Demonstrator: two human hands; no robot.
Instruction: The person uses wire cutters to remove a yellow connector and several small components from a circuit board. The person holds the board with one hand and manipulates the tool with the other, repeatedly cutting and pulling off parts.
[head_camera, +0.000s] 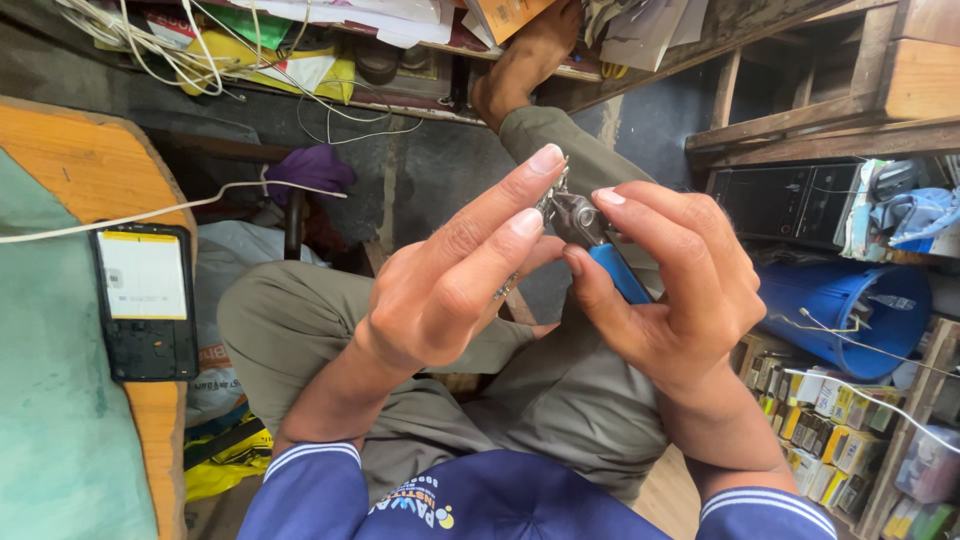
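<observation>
Right hand: your right hand (680, 290) is wrapped around the blue-handled pliers (600, 245), fingers curled over the handles and thumb underneath, just right of the frame's centre.
Left hand: your left hand (450, 280) has its index and middle fingers stretched out to the tool's nose, pinching a small metal piece (558, 180) against it; the thumb is hidden behind, so you cannot tell how firmly it presses.
Pliers: the dark metal head points toward the upper left, and the jaws look closed on or right beside the small piece; the contact itself is too small to read.
Small piece: it sits at the plier tip, centre of the frame, touching your left fingertips; its kind cannot be made out.
Progress: judging from this, the piece is seated in the tool and being worked, not set down.
Left to do: no finished piece shows.
Surroundings: an opened phone with its battery showing (145, 300) lies on the green-topped board (60, 440) at the left edge; a blue bucket (850, 305) stands at the right.
</observation>
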